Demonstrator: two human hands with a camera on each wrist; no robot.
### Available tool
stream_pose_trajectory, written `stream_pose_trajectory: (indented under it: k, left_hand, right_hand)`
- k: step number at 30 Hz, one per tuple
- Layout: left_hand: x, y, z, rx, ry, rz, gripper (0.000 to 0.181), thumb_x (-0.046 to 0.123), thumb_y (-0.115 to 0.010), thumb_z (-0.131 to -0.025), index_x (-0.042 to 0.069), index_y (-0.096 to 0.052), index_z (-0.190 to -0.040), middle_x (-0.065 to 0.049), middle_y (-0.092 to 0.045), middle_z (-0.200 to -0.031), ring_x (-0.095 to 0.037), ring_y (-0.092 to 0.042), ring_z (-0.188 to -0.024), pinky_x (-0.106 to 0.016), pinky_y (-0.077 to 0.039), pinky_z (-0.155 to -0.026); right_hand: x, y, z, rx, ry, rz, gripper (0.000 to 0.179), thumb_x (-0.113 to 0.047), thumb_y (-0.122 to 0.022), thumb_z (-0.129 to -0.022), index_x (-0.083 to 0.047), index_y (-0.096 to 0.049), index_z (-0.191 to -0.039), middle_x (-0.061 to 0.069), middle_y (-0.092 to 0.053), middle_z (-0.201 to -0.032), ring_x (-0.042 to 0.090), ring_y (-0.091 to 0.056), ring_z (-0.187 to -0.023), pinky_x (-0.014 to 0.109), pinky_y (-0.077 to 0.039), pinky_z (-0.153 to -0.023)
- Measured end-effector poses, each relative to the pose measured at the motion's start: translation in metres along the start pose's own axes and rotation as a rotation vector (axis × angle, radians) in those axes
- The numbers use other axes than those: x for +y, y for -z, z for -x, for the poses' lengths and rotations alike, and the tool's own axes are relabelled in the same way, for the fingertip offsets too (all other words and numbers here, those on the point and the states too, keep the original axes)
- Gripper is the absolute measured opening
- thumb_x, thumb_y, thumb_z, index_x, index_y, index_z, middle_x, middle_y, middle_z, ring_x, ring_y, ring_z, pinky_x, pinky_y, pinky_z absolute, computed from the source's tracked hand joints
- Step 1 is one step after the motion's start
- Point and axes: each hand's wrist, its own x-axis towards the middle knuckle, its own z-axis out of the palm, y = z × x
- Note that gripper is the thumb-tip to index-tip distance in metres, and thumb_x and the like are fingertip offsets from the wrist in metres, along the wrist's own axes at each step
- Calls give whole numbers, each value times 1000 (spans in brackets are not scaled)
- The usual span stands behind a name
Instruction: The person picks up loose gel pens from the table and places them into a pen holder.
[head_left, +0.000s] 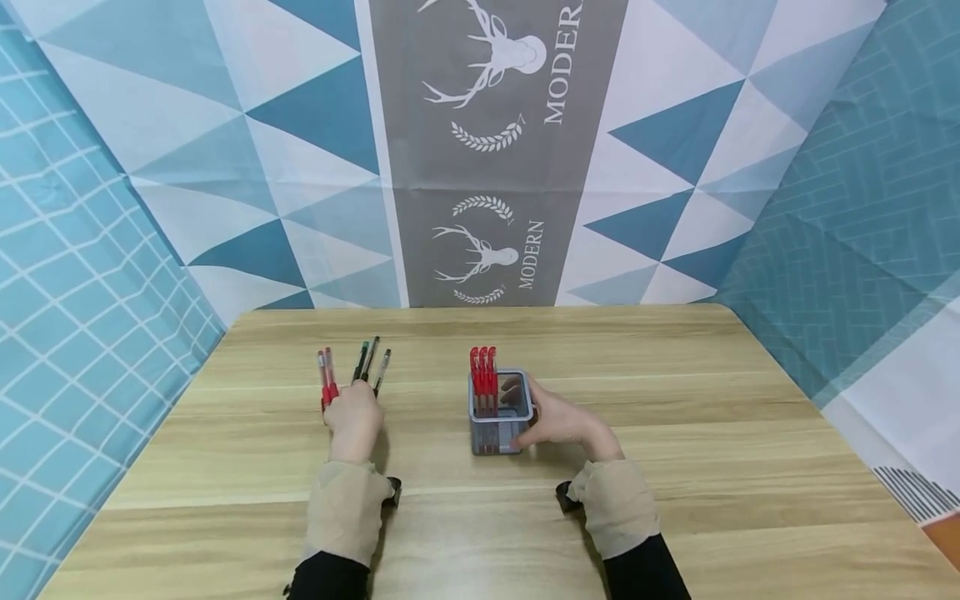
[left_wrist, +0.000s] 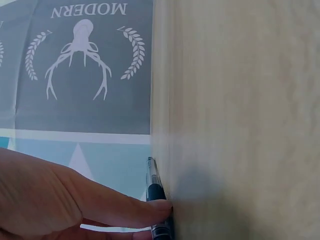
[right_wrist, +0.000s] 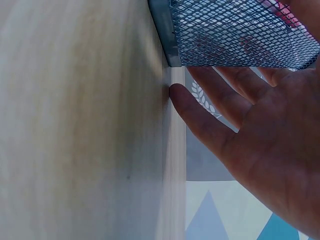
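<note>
Presumably for steadiness, the mesh pen holder [head_left: 491, 435], red gel pens [head_left: 483, 379] inside, is grasped by the right hand [head_left: 562, 418] near the surface [head_left: 637, 367]'s far edge, and a black pen [left_wrist: 156, 192] toward the far-left corner is pinched by the left hand [head_left: 355, 417].

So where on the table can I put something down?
Bare wooden tabletop lies between the left hand and the mesh pen holder, and from the right hand to the right edge. Crowded: the pens at the left hand.
</note>
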Motion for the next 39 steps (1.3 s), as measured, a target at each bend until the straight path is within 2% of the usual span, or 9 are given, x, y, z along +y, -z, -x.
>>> stream_pose_trajectory:
  k: [7, 16, 21, 24, 27, 32, 36, 39]
  left_hand:
    - [-2, 3, 0, -43, 11, 15, 17, 1, -48, -85, -10, -59, -92, -29, -60, -88, -36, -61, -76, -42, -50, -56]
    - [-3, 4, 3, -85, 2, 13, 22, 2, -48, -85, -15, -54, -96, -31, -58, -89, -37, -61, -77, -41, -51, -59]
    - [-4, 6, 4, -92, -5, 5, 22, 2, -48, -85, -15, -54, -97, -30, -58, -89, -37, -60, -77, -40, -51, -57]
    - [-3, 7, 4, -74, -3, -19, 19, 3, -49, -85, -12, -56, -94, -28, -59, -86, -36, -60, -75, -39, -49, -56]
    - [-1, 9, 4, -19, 20, -25, 18, 5, -49, -85, -11, -56, -92, -27, -58, -86, -37, -59, -76, -42, -48, -60]
    - [4, 12, 4, 136, 57, 12, 19, 4, -47, -87, -12, -54, -95, -30, -56, -92, -42, -56, -84, -49, -46, -68]
    - [8, 12, 6, 315, 59, 48, 19, 6, -50, -86, -12, -54, -89, -30, -55, -92, -42, -56, -83, -50, -45, -67]
    - [10, 12, 6, 465, 36, 99, 19, 9, -53, -85, -10, -55, -84, -28, -56, -91, -41, -55, -81, -49, -45, -66]
  right_hand:
    - [1, 0, -1, 11, -26, 15, 93, -3, -78, -63, -9, -20, -136, 19, -52, -121, 28, -53, -106, 46, -35, -99]
    - [-1, 0, 0, 8, -15, 16, 91, -2, -77, -64, -8, -22, -135, 19, -51, -122, 28, -52, -109, 45, -36, -99]
    - [-1, 0, 0, 13, -26, 31, 91, -4, -78, -64, -9, -22, -136, 17, -51, -124, 29, -50, -112, 45, -35, -100]
    - [0, 0, 0, 14, -29, 21, 91, -4, -78, -64, -10, -22, -136, 16, -50, -124, 30, -49, -113, 46, -33, -102]
    - [0, 0, 0, 11, -17, 12, 91, -3, -78, -64, -9, -22, -135, 17, -50, -124, 31, -48, -113, 47, -32, -102]
    - [0, 1, 0, 11, -11, 12, 89, -1, -77, -64, -8, -23, -134, 17, -51, -122, 28, -50, -109, 45, -35, -99]
    - [1, 1, -1, 7, -8, 20, 89, -2, -78, -64, -9, -23, -133, 18, -52, -120, 27, -52, -107, 45, -36, -99]
    - [2, 1, -2, 10, -7, 29, 89, -2, -78, -62, -9, -24, -133, 19, -53, -120, 27, -52, -106, 46, -35, -100]
